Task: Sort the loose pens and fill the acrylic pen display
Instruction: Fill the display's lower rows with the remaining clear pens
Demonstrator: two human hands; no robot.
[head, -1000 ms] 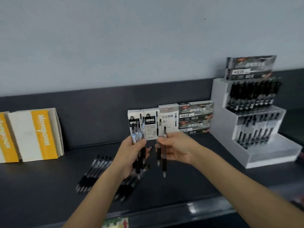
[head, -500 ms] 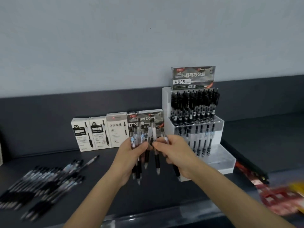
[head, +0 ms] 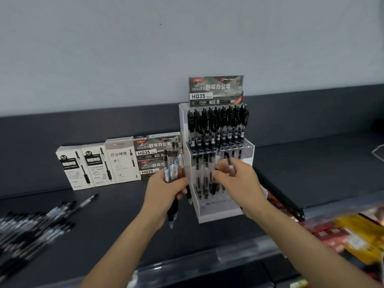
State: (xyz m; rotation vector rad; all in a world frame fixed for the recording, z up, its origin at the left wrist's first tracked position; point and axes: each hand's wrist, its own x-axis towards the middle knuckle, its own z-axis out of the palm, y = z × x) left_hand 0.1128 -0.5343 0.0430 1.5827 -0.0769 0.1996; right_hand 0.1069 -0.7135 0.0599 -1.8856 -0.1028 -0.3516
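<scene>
left hand [head: 166, 192] clutches a pen bundle [head: 172, 169] that could slip while right hand [head: 239, 183], pinching one pen [head: 229, 163], may miss a hole in the acrylic display [head: 216, 212].

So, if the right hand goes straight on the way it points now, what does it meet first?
Probably the acrylic pen display: the right hand, pinching a pen, points at its middle row of holes. Depth is hard to judge.

clear glossy acrylic display [head: 248, 150], matt dark shelf [head: 116, 221]
</scene>
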